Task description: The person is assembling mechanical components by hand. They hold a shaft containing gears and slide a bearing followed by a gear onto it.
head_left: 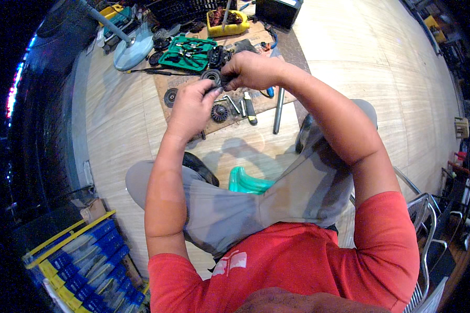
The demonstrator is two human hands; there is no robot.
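Over the cardboard work area, my left hand (189, 108) and my right hand (253, 71) meet with their fingers closed. A round grey-black part with concentric rings (211, 76) shows at my left fingertips, which pinch its near edge. My right fingers curl down at its right side, around a dark piece that they mostly hide. Below my hands lie a dark toothed wheel (219, 112), a bent hex key (232, 103) and a utility knife (250, 108) with a black and yellow handle. Left of my left hand rests a black disc with a centre hole (171, 97).
Beyond my hands are an open green tool case (188, 53) with pliers, a yellow container (228, 25) and a black box (278, 11). A metal tube (279, 110) lies at the right. A fan base (133, 49) stands far left; a green plastic stool (245, 181) shows between my legs.
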